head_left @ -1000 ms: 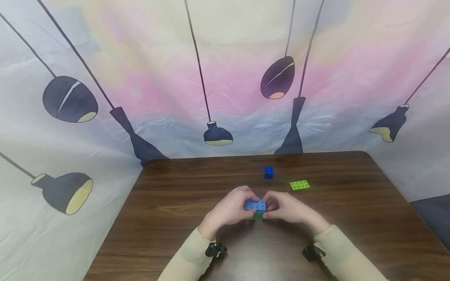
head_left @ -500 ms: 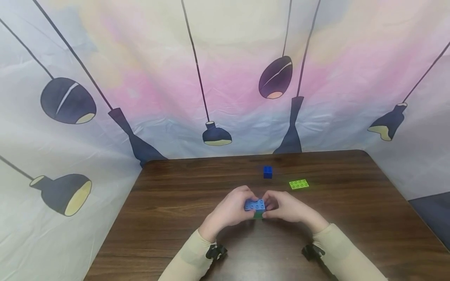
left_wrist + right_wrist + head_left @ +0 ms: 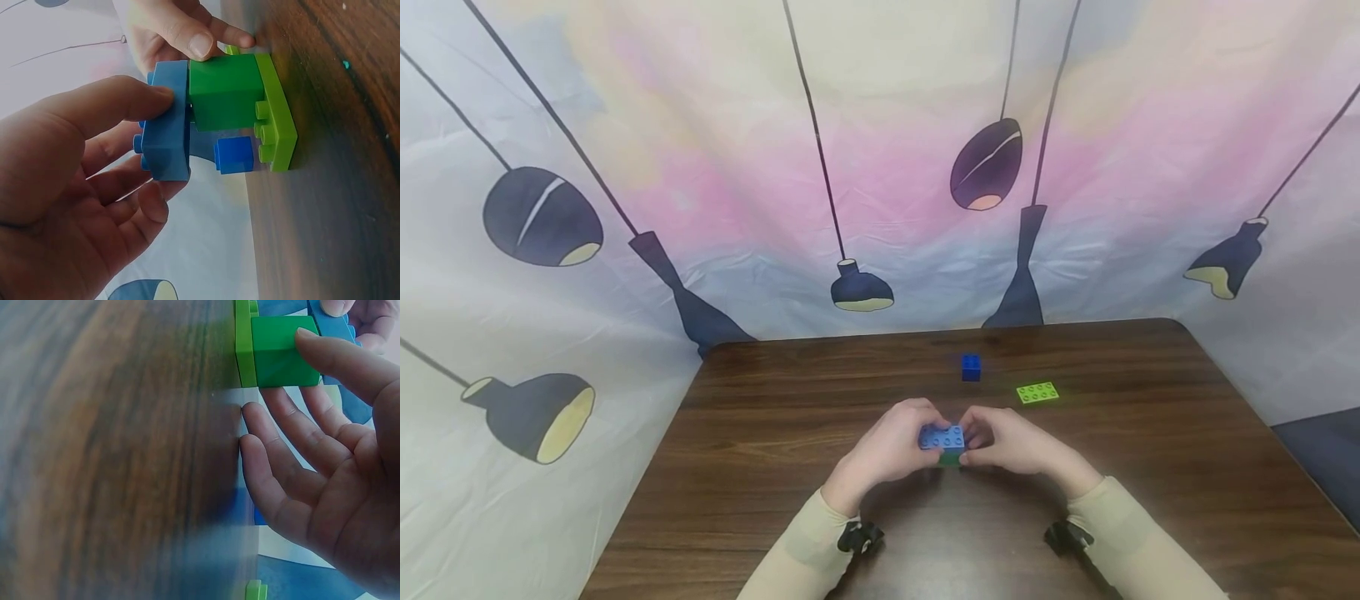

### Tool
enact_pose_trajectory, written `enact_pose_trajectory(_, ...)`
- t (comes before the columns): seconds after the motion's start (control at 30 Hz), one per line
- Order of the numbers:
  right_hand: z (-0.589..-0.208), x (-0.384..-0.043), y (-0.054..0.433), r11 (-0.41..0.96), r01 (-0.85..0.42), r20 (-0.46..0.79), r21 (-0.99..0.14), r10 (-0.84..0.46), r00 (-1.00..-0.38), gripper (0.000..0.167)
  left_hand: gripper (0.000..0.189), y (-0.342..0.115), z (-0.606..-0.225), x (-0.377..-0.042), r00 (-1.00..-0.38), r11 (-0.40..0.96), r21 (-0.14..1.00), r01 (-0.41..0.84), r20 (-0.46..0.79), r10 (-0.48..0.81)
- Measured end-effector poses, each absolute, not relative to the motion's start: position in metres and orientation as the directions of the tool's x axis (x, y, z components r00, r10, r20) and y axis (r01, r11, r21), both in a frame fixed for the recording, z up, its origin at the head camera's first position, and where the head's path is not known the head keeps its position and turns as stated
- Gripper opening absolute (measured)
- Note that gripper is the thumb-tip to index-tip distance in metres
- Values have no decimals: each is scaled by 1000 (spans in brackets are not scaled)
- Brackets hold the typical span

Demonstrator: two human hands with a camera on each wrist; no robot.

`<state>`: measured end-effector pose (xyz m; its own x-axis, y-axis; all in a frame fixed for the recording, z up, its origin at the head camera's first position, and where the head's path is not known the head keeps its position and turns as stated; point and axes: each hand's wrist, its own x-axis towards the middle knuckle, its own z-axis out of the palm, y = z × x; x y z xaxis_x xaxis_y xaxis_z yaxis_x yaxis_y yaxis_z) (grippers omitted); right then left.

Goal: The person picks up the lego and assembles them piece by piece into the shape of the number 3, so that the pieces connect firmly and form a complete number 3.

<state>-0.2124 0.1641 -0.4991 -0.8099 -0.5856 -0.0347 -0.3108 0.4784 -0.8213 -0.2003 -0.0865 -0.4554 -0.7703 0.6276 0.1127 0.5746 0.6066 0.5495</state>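
My left hand (image 3: 891,442) pinches a light-blue brick (image 3: 167,137) with studs, thumb on one long side and fingers on the other. That brick lies on top of a green brick (image 3: 225,90) and overhangs it at one end; a thin dark line runs between the two. Under the green brick is a flat lime-green plate (image 3: 281,125), close to the tabletop. My right hand (image 3: 1015,442) holds the green brick, its thumb on one face and fingertips at another, as the right wrist view shows. The other fingers of that hand reach down beside the table surface.
A small dark-blue brick (image 3: 971,367) stands farther back on the brown wooden table (image 3: 775,433). To its right lies another lime-green plate (image 3: 1037,392) with studs. Behind the table hangs a cloth (image 3: 910,167) printed with lamps.
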Motion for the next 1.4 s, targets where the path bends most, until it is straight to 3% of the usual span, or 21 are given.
enact_pose_trajectory(0.27, -498, -213, 164, 480, -315, -33, -819, -587, -809, 31, 25, -85, -456, -199, -778, 623, 538, 568, 105, 619)
enact_pose_trajectory(0.77, -499, -213, 165, 476, -310, -35, -823, -587, -808, 31, 28, -79, -456, -196, -733, 628, 429, 650, 135, 666)
enact_pose_trajectory(1.17, -499, -214, 164, 475, -319, -29, -820, -591, -806, 30, 26, -74, -453, -189, -733, 675, 301, 673, 150, 663)
enact_pose_trajectory(1.4, -500, -214, 164, 472, -321, -27, -821, -593, -805, 30, 29, -75, -452, -188, -742, 680, 322, 658, 129, 657)
